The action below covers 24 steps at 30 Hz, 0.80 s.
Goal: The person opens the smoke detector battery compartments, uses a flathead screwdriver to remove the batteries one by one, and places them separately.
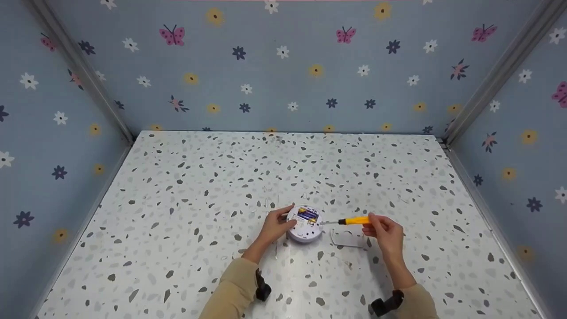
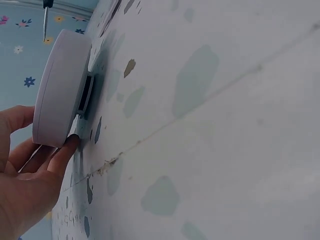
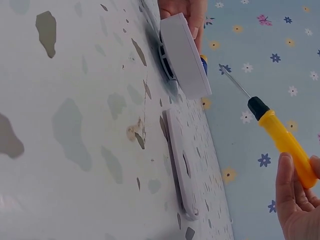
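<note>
A round white plastic device (image 1: 302, 234) is held by my left hand (image 1: 274, 229), its underside facing up. Blue and gold batteries (image 1: 307, 214) sit in its open compartment. In the left wrist view, the thumb and fingers grip the edge of the device (image 2: 62, 87), tilted in that view. My right hand (image 1: 388, 234) holds a screwdriver (image 1: 357, 220) by the end of its yellow handle. Its metal shaft points left at the device; in the right wrist view the tip (image 3: 221, 66) stands apart from it.
A white plastic cover (image 1: 347, 240) lies on the speckled table (image 1: 177, 212), right of the device and below the screwdriver. Patterned blue panels (image 1: 283, 88) wall in the back and both sides. Dark wrist cameras (image 1: 262, 290) are strapped to both forearms.
</note>
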### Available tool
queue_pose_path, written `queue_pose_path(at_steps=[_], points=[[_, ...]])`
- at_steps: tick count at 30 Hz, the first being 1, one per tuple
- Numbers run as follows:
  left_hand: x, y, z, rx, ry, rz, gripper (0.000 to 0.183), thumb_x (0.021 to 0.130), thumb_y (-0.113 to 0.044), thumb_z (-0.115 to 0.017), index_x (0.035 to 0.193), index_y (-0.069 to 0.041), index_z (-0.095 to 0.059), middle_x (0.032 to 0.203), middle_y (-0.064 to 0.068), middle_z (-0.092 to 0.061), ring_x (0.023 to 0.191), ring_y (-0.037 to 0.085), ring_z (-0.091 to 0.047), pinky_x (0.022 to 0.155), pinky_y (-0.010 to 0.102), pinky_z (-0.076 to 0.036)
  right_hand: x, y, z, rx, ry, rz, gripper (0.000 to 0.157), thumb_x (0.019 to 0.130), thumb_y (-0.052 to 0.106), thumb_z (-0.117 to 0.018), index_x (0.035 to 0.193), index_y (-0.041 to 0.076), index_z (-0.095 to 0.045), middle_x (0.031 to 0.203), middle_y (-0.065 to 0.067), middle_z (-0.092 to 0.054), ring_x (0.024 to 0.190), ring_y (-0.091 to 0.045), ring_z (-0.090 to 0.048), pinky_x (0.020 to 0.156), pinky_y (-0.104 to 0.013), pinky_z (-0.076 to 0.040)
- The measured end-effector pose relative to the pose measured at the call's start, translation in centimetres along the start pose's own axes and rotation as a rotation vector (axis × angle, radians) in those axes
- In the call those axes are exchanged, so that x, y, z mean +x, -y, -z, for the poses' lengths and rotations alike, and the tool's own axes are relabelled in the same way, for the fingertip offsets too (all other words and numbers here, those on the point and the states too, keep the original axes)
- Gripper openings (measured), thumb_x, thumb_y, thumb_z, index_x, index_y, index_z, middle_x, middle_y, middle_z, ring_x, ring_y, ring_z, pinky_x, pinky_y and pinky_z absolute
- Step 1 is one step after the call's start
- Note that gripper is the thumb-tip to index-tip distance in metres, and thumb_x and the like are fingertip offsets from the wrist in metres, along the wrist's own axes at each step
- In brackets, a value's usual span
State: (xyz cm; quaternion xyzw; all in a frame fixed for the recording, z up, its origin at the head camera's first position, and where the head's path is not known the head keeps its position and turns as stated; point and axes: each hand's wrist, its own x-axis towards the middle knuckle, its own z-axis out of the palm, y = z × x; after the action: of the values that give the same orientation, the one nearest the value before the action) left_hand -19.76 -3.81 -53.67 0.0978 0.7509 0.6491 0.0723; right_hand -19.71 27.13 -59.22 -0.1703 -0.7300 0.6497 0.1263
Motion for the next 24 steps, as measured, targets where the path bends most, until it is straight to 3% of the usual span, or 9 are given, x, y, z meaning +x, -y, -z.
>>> queue_pose_path(at_steps=[8, 17, 19, 24], points=[[-1.4, -1.5, -0.4, -0.028, -0.081, 0.034, 0.045, 0.079, 0.002, -0.06, 0.12, 0.014, -0.046, 0.117, 0.029, -0.049, 0.1, 0.038, -0.052, 0.084, 0.038, -0.045, 0.3, 0.1, -0.5, -0.031, 0.006, 0.011, 0.045, 0.075, 0.046, -0.063, 0.092, 0.005, -0.065, 0.077, -0.014, -0.064, 0.062, -0.026, -0.063, 0.055, -0.028, -0.052], [-1.8, -1.2, -1.1, -0.053, -0.191, 0.062, 0.044, 0.074, 0.001, -0.067, 0.114, 0.012, -0.052, 0.109, 0.027, -0.055, 0.092, 0.035, -0.057, 0.074, 0.032, -0.05, 0.7, 0.2, -0.9, -0.059, 0.041, 0.072, 0.044, 0.076, 0.047, -0.062, 0.09, 0.006, -0.065, 0.076, -0.011, -0.065, 0.06, -0.023, -0.063, 0.055, -0.025, -0.052], [-1.6, -0.3, -1.3, -0.061, -0.218, 0.061, 0.044, 0.072, -0.002, -0.07, 0.112, 0.009, -0.055, 0.107, 0.024, -0.057, 0.09, 0.031, -0.059, 0.072, 0.029, -0.05, 0.0, 1.4, -0.9, -0.022, 0.082, 0.105, 0.04, 0.079, 0.043, -0.061, 0.09, 0.004, -0.064, 0.075, -0.011, -0.065, 0.059, -0.021, -0.063, 0.055, -0.025, -0.052], [-2.1, -0.8, -1.6, -0.084, -0.263, 0.082, 0.043, 0.071, -0.001, -0.071, 0.11, 0.008, -0.056, 0.106, 0.023, -0.057, 0.09, 0.032, -0.059, 0.07, 0.028, -0.051, 0.5, 0.9, -1.3, -0.029, 0.081, 0.142, 0.035, 0.079, 0.042, -0.061, 0.088, 0.009, -0.065, 0.074, -0.008, -0.065, 0.057, -0.021, -0.062, 0.054, -0.026, -0.052]])
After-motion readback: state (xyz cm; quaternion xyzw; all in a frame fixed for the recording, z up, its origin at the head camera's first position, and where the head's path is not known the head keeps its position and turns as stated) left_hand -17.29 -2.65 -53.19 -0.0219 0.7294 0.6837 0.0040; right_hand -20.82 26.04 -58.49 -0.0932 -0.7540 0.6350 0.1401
